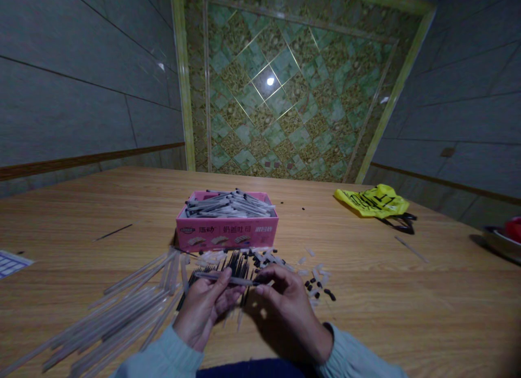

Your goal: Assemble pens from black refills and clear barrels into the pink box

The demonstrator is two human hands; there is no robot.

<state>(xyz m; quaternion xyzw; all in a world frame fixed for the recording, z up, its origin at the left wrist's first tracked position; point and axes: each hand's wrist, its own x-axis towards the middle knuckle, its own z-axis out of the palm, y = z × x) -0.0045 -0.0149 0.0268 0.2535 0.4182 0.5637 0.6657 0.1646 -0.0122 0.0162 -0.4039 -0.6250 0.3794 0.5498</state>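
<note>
A slim translucent pen (234, 280) with a dark core lies nearly level across my hands. My left hand (211, 305) grips its barrel between thumb and fingers. At the pen's right end, the thumb and forefinger of my right hand (285, 296) pinch a dark tip, whose detail is too small to tell. Beneath and behind the hands are thin black pen refills (240, 263). Clear empty pen barrels (122, 313) are heaped to the left. Small black plugs (329, 293) and whitish translucent caps (319, 272) are scattered beside and beyond my right hand.
Behind the loose parts stands a pink box (228, 234) piled with pens (232, 204). A yellow plastic bag (372, 200) lies at the back right of the wooden table (407, 302). Single thin sticks (411, 249) lie apart. A bowl-like container (502, 245) stands at the right edge.
</note>
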